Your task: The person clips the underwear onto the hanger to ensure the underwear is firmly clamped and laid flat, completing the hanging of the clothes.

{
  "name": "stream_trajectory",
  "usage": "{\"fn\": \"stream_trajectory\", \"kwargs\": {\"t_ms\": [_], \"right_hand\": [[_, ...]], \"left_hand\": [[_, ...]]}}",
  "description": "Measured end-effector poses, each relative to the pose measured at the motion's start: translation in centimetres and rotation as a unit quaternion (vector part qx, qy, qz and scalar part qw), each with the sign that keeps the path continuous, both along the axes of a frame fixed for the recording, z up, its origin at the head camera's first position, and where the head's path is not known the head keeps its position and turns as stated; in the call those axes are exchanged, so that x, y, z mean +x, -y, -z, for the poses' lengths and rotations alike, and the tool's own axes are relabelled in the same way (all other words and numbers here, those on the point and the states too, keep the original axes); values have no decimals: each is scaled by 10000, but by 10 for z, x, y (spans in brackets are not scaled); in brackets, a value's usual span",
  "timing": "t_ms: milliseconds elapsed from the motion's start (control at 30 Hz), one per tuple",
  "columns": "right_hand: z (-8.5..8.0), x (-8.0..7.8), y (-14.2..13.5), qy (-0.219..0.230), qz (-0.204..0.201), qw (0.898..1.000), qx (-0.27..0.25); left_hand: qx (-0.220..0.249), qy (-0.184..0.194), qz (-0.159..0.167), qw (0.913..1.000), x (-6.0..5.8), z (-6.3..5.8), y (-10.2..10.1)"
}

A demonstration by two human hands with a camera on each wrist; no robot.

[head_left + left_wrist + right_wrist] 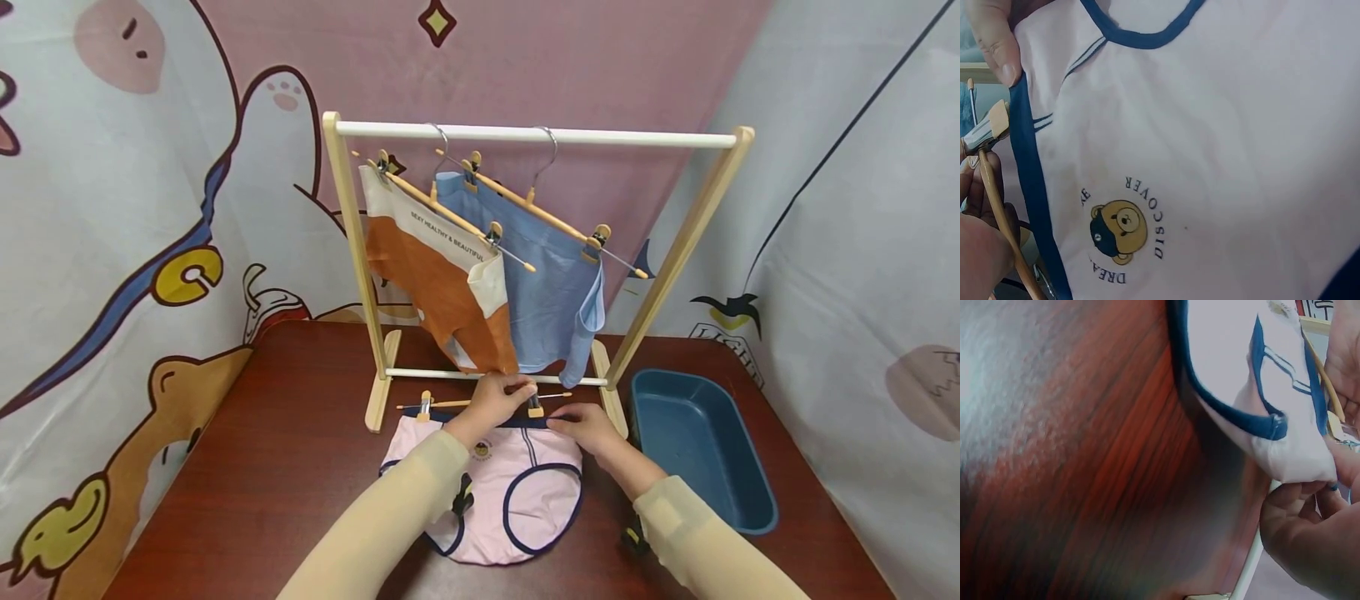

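Pale pink underpants [487, 492] with navy trim and a bear print lie on the table, waistband toward the rack. A wooden clip hanger [450, 404] runs along that waistband, its left clip [424, 407] at the left end of the band. My left hand [491, 407] pinches the other hanger clip [986, 128], which stands beside the waistband in the left wrist view. My right hand [588, 429] pinches the right end of the waistband; in the right wrist view its fingers [1297, 506] curl under the fabric corner.
Behind stands a wooden rack [536, 133] with a white rail. Orange-and-cream underpants [427, 250] and blue underpants [547, 283] hang from it on clip hangers. A blue plastic basin [701, 442] sits at the right of the brown table [247, 500].
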State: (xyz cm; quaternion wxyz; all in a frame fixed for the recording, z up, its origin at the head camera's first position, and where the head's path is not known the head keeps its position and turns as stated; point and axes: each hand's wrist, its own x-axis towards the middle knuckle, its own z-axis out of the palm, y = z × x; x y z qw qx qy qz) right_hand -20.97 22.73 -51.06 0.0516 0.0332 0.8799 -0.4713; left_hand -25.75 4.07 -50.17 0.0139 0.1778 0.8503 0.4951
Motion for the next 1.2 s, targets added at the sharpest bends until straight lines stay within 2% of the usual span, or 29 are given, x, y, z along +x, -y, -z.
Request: {"fn": "stream_trajectory", "kwargs": {"t_ms": [100,267,500,633,900,1200], "right_hand": [[0,0,-2,-207,55,9996,158],[0,1,0,-281,-10,9994,183],[-3,-1,1,-511,90,9978,409],[-6,-1,2,-583,120,9977,316],[-10,-5,3,-452,369,9983,27],[-4,-7,-1,-211,316,9991,-197]], "left_hand": [[84,52,23,9999,0,-1,1],[182,155,27,9997,0,-1,1],[95,169,-84,9998,-1,0,1],[28,222,-51,9997,0,0,0],[72,-24,130,9999,0,3,0],[147,-53,220,9996,0,6,-1]]}}
